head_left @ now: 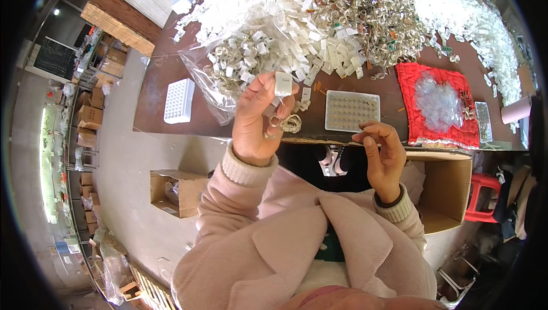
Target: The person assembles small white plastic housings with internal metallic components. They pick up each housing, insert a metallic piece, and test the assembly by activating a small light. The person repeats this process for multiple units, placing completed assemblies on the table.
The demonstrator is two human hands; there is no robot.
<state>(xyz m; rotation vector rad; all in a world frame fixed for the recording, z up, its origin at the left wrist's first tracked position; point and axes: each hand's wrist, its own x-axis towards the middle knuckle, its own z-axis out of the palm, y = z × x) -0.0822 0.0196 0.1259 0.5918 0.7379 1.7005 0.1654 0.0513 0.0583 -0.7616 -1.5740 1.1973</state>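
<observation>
My left hand (256, 117) is raised over the table's near edge. Its thumb and fingers pinch a small white plastic tag (283, 84). Below the tag, a bunch of thin pale metal rings (291, 124) hangs by the fingers. To the right, my right hand (385, 158) hovers at the table edge, fingers loosely bent and thumb apart; nothing can be made out in it. Just beyond it lies a shallow clear tray (352, 111) with rows of small round pieces.
A large heap of white tags (279, 16) and metal rings (371, 19) covers the table's far side. At the left stands a white perforated block (179, 100). A red cloth (439, 104) carries clear plastic. Cardboard boxes (181, 193) and a red stool (482, 198) stand below.
</observation>
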